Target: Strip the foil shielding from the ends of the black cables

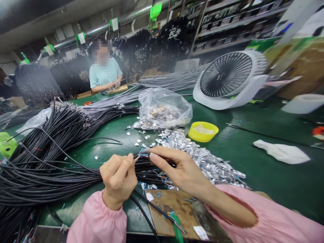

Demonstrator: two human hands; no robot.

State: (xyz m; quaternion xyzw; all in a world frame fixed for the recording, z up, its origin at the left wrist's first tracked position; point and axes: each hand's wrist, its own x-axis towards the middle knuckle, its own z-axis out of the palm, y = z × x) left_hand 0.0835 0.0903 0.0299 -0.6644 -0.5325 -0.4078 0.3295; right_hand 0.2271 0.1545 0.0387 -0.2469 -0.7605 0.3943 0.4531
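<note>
My left hand [118, 179] is closed, thumb and forefinger pinching the stripped end of a cable. Thin blue and pale wires [143, 155] stick out of that end towards the other hand. At their tips, my right hand [174, 167] pinches the wires between thumb and fingers. Beneath both hands lies a thick bundle of black cables [65, 184], some with bare coloured wire ends. A heap of silver foil scraps [207, 162] spreads beside my right hand. Below, a brown board [164, 204] carries wire snippets, with a green strip [177, 226] near its front edge.
Behind the foil stand a clear plastic bag [165, 108] of scraps and a yellow dish [203, 131]. A white fan [227, 79] is at the back right, and crumpled white tissue [280, 152] lies at right. Across the green table [253, 125] sits another person [105, 76], hands at work.
</note>
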